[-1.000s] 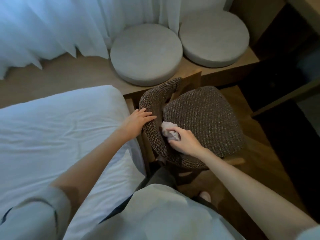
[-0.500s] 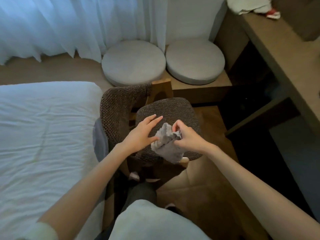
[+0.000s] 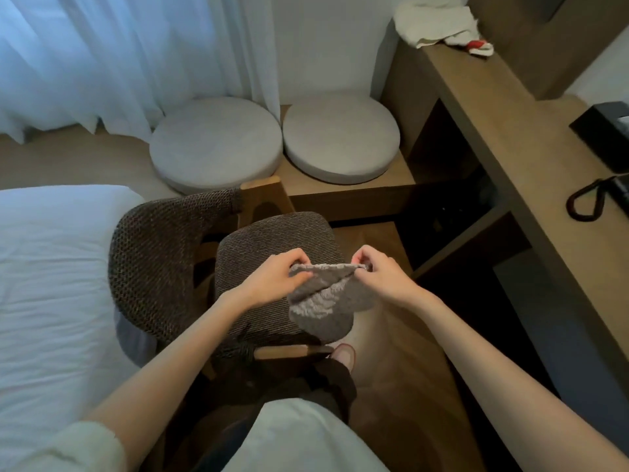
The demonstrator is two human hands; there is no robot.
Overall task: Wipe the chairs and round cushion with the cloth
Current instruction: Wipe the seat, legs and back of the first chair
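A grey textured cloth (image 3: 325, 301) hangs spread between my two hands above the seat of a brown woven chair (image 3: 265, 240). My left hand (image 3: 277, 277) pinches the cloth's upper left edge. My right hand (image 3: 383, 274) pinches its upper right corner. The chair's curved backrest (image 3: 153, 253) stands on the left, beside the bed. Two round grey cushions, one on the left (image 3: 216, 143) and one on the right (image 3: 340, 136), lie on a low wooden platform behind the chair.
A white bed (image 3: 51, 284) fills the left side. A long wooden desk (image 3: 510, 137) runs along the right, with a white towel (image 3: 439, 23), a black box (image 3: 604, 134) and a black cord (image 3: 590, 201) on it. White curtains (image 3: 102, 56) hang at the back.
My right hand lifted the cloth off the chair's backrest. My left hand left the backrest and took the cloth's other edge, and both hands spread it out. The view pulled back.
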